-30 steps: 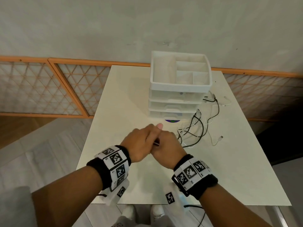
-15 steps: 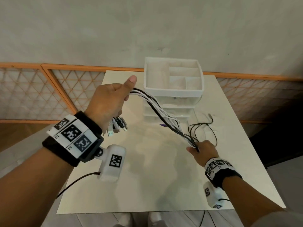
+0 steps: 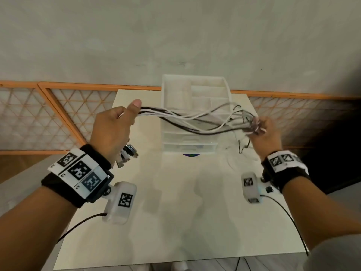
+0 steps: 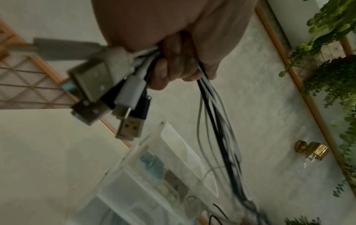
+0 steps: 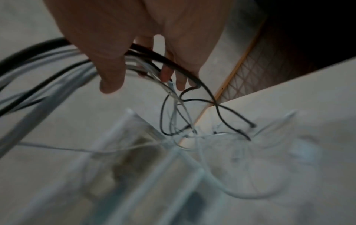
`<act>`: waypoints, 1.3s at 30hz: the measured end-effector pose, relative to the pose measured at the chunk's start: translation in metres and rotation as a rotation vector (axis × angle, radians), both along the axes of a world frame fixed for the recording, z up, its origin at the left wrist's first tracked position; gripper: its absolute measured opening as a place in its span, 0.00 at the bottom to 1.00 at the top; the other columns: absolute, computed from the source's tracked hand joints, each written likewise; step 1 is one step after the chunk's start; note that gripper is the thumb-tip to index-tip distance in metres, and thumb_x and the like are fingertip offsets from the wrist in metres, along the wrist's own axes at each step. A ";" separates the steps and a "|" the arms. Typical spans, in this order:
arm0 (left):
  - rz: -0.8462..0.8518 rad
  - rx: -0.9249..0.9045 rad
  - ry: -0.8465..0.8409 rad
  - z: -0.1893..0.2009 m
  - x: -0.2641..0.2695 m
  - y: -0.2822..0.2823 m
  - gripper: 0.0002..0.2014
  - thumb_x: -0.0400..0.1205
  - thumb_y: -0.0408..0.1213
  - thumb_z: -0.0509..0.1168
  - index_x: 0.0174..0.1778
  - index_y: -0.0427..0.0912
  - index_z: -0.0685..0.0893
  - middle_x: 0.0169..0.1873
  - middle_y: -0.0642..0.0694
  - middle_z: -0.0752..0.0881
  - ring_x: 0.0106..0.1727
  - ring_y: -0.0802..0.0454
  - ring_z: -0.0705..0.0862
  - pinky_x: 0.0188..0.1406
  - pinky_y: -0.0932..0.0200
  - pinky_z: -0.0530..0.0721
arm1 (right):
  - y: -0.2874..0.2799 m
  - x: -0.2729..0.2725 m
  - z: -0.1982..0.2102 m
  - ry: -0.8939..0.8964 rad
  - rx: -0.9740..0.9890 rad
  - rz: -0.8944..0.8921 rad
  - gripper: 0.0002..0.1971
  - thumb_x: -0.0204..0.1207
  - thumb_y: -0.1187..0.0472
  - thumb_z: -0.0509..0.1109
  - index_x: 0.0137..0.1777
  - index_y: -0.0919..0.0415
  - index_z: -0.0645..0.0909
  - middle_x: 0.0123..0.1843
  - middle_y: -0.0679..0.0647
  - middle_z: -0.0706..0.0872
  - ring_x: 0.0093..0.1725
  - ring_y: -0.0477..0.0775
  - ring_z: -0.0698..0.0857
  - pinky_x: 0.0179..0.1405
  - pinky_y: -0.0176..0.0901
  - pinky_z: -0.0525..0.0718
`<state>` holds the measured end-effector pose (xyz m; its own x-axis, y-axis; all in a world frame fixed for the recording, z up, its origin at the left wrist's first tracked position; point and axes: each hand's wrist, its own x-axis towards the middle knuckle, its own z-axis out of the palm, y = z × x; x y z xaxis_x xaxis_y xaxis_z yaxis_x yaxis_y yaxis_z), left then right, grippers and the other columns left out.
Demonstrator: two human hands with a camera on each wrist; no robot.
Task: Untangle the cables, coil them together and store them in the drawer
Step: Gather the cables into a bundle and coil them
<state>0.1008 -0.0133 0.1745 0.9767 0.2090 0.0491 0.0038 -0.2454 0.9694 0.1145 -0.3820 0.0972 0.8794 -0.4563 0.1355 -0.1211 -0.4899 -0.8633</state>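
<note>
A bundle of thin black and white cables [image 3: 195,122] hangs in the air between two raised hands, sagging slightly in front of the white plastic drawer unit [image 3: 195,98] that stands at the far side of the pale table [image 3: 175,212]. The left hand [image 3: 113,130] grips one end in a fist, thumb up, its fingers [image 4: 173,60] curled tight round the strands. Below that fist a cluster of USB plugs [image 4: 115,91], some black-bodied and some white, sticks out toward the wrist.

The right hand [image 3: 265,133] holds the other end of the bundle beside the unit's right side. In the right wrist view its thumb and fingers [image 5: 111,73] close loosely over the strands, which pass under the palm; how firmly they pinch is blurred. Past this hand the loose ends of the cables [image 5: 212,118] loop downward, and a few trail onto the table just beside the unit. The unit's open top tray [image 3: 195,89] has several compartments, and the drawers beneath it [image 3: 189,141] are closed.
</note>
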 end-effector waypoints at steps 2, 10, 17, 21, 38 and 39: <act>-0.032 0.055 0.013 -0.006 -0.001 0.000 0.27 0.78 0.62 0.68 0.25 0.44 0.75 0.19 0.45 0.66 0.20 0.49 0.63 0.30 0.53 0.69 | -0.001 -0.015 -0.030 0.278 -0.192 0.128 0.30 0.67 0.56 0.84 0.67 0.56 0.76 0.66 0.61 0.82 0.67 0.63 0.82 0.69 0.56 0.80; -0.338 0.191 0.193 -0.024 -0.012 -0.021 0.24 0.85 0.54 0.63 0.34 0.35 0.81 0.18 0.49 0.65 0.22 0.49 0.63 0.28 0.56 0.65 | 0.087 -0.052 -0.018 0.073 -0.247 0.578 0.27 0.69 0.65 0.81 0.67 0.48 0.80 0.65 0.50 0.80 0.50 0.46 0.83 0.50 0.26 0.79; -0.424 0.143 0.212 -0.021 -0.016 -0.029 0.23 0.88 0.49 0.60 0.28 0.43 0.67 0.16 0.55 0.66 0.20 0.52 0.60 0.22 0.60 0.62 | 0.167 -0.060 0.014 -0.172 -0.131 0.565 0.08 0.73 0.59 0.77 0.47 0.56 0.81 0.36 0.51 0.83 0.33 0.51 0.80 0.35 0.46 0.83; -0.302 0.004 0.237 -0.027 -0.017 -0.015 0.23 0.88 0.47 0.60 0.29 0.44 0.64 0.17 0.53 0.65 0.21 0.51 0.58 0.22 0.60 0.60 | 0.154 -0.068 -0.008 -0.108 -0.121 0.533 0.12 0.73 0.57 0.79 0.37 0.55 0.77 0.26 0.51 0.77 0.26 0.51 0.74 0.29 0.42 0.77; -0.073 -0.276 0.098 0.001 -0.002 -0.003 0.17 0.90 0.42 0.57 0.34 0.46 0.66 0.16 0.54 0.64 0.17 0.55 0.58 0.19 0.62 0.58 | 0.061 -0.043 -0.047 0.479 -0.257 0.137 0.26 0.88 0.44 0.48 0.85 0.45 0.58 0.72 0.72 0.78 0.67 0.72 0.80 0.69 0.58 0.76; -0.027 -0.223 0.125 -0.005 0.000 -0.002 0.16 0.89 0.43 0.57 0.36 0.45 0.67 0.17 0.53 0.65 0.18 0.54 0.59 0.19 0.62 0.60 | 0.061 -0.036 -0.027 0.360 -0.212 0.116 0.26 0.89 0.46 0.48 0.86 0.46 0.56 0.74 0.72 0.76 0.69 0.72 0.79 0.69 0.58 0.75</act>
